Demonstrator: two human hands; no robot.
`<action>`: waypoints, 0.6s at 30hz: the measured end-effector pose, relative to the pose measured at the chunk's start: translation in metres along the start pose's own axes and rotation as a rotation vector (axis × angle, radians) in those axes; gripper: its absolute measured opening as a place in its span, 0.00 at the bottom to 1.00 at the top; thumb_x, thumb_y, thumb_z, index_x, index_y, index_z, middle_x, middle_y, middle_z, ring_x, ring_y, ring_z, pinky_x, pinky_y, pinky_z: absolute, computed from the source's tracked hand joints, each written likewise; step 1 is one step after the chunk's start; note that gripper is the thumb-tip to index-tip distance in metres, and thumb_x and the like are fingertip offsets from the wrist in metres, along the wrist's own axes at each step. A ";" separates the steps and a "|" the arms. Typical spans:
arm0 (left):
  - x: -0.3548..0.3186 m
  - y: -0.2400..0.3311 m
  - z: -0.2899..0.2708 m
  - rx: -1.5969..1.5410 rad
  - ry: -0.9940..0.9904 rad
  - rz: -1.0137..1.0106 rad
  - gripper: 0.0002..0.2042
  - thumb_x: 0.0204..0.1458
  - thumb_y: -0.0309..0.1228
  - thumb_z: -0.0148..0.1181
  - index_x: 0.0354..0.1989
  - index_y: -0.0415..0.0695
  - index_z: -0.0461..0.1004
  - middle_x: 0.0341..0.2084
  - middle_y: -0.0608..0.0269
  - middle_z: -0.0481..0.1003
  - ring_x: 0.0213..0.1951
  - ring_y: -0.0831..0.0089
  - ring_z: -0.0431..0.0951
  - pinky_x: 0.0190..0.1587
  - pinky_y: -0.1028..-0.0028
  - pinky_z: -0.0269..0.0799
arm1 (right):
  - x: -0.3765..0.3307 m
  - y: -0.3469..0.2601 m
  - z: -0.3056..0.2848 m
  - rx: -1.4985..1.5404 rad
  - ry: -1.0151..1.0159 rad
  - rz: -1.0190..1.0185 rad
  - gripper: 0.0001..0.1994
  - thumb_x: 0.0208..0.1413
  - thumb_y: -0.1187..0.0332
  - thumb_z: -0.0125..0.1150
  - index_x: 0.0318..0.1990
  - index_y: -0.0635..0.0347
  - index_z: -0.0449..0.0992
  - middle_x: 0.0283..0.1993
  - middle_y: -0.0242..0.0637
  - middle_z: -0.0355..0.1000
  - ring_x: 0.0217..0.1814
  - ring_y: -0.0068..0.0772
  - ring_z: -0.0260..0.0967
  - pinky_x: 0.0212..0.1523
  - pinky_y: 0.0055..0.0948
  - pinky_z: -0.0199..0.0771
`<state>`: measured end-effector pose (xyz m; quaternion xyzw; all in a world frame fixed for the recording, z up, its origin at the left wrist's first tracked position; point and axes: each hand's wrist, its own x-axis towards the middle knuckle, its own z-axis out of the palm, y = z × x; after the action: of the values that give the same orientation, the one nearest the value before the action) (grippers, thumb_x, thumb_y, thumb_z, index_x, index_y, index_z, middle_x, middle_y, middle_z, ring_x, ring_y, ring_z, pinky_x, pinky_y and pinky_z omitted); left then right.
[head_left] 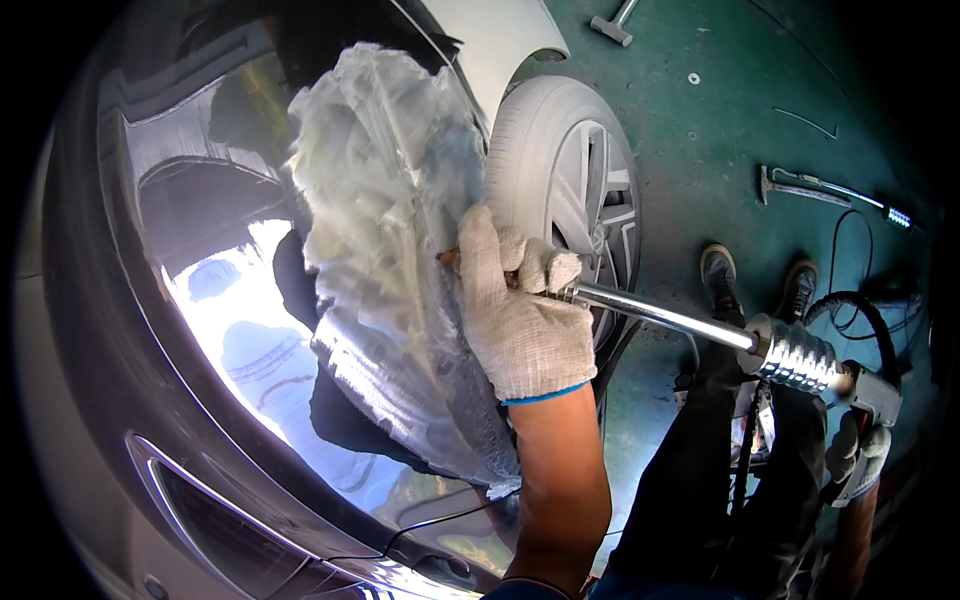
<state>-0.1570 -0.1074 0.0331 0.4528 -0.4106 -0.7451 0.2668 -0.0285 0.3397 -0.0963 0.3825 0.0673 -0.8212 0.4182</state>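
- Gripping the front end of a long shiny metal rod tool [660,315], the left hand [520,310] in a white knit glove is closed tight around it, right where the tool meets the car.
- The rod tool runs from the car's side out to the right, across the person's dark trouser legs [700,470].
- A fat ribbed silver weight [795,355] sits on the rod near its far end.
- The right hand [860,450], also in a white knit glove, is down by the tool's grey back handle [875,392]. It looks curled just under that handle, but I cannot tell if it is holding on.
- The tip of the rod touches a big sanded, dull white patch [385,230] on the shiny dark car body [180,330].
- The dark paint around the patch is like a mirror and shows bright sky.
- Just beside the left hand is the dusty car tyre with a silver spoked wheel [585,190].
- The person's two dark shoes [720,275] stand on the green floor [720,130] near the wheel.
- Farther off on the floor lie a long metal hand tool [800,188] and a black cable [850,305], well apart from the hands.
- Another small tool [612,24] lies at the top edge.
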 end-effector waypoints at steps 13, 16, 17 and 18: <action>-0.115 -0.131 0.013 -0.123 -0.062 -0.384 0.06 0.58 0.30 0.58 0.39 0.42 0.75 0.24 0.61 0.74 0.31 0.68 0.78 0.45 0.60 0.77 | 0.010 -0.003 0.004 -0.081 -0.049 0.019 0.18 0.40 0.66 0.59 0.34 0.77 0.74 0.22 0.53 0.73 0.18 0.44 0.71 0.22 0.36 0.76; -0.090 -0.122 0.003 -0.214 -0.219 -0.441 0.08 0.60 0.35 0.56 0.34 0.43 0.75 0.20 0.65 0.72 0.26 0.72 0.76 0.45 0.58 0.77 | -0.005 -0.005 0.009 -0.108 0.034 -0.021 0.18 0.39 0.67 0.59 0.34 0.77 0.74 0.23 0.52 0.73 0.19 0.44 0.72 0.23 0.36 0.77; -0.072 -0.104 -0.004 -0.172 -0.271 -0.410 0.11 0.61 0.36 0.53 0.30 0.44 0.73 0.19 0.66 0.70 0.24 0.73 0.74 0.44 0.56 0.78 | 0.005 -0.001 0.011 -0.072 0.072 -0.042 0.18 0.39 0.67 0.59 0.35 0.77 0.74 0.22 0.52 0.73 0.19 0.45 0.72 0.23 0.36 0.77; -0.056 -0.092 -0.009 -0.150 -0.325 -0.417 0.14 0.62 0.38 0.50 0.27 0.45 0.72 0.17 0.66 0.68 0.23 0.74 0.72 0.43 0.54 0.78 | 0.001 0.000 0.015 -0.050 0.144 -0.087 0.18 0.39 0.67 0.58 0.35 0.77 0.74 0.22 0.53 0.73 0.19 0.45 0.72 0.24 0.36 0.78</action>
<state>-0.1262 -0.0202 -0.0224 0.3811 -0.2896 -0.8751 0.0712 -0.0372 0.3330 -0.0866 0.4266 0.1343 -0.8071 0.3854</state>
